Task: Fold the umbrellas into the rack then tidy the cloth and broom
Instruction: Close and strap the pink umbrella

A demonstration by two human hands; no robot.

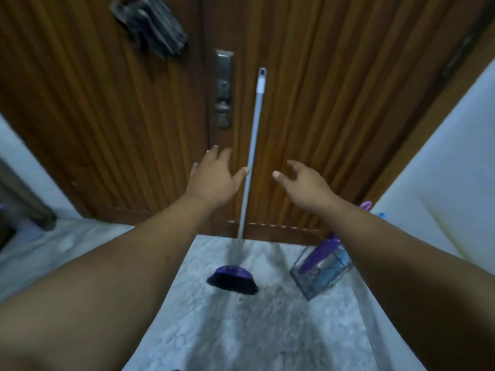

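A broom (251, 145) with a grey handle leans upright against the wooden door (107, 103), its purple and black head (233, 279) resting on the floor. My left hand (214, 175) is open just left of the handle, thumb tip touching it. My right hand (302, 180) is open to the right of the handle, apart from it. A clear rack (321, 271) stands on the floor at the right and holds a folded purple umbrella (318, 253) and a folded blue one (332, 266). A dark grey cloth (150, 22) hangs high on the door.
A metal lock plate with a handle (223, 89) sits on the door just left of the broom's top. White walls flank the door on both sides. The floor (241, 330) is pale marble. A dark object (21, 199) stands at the far left.
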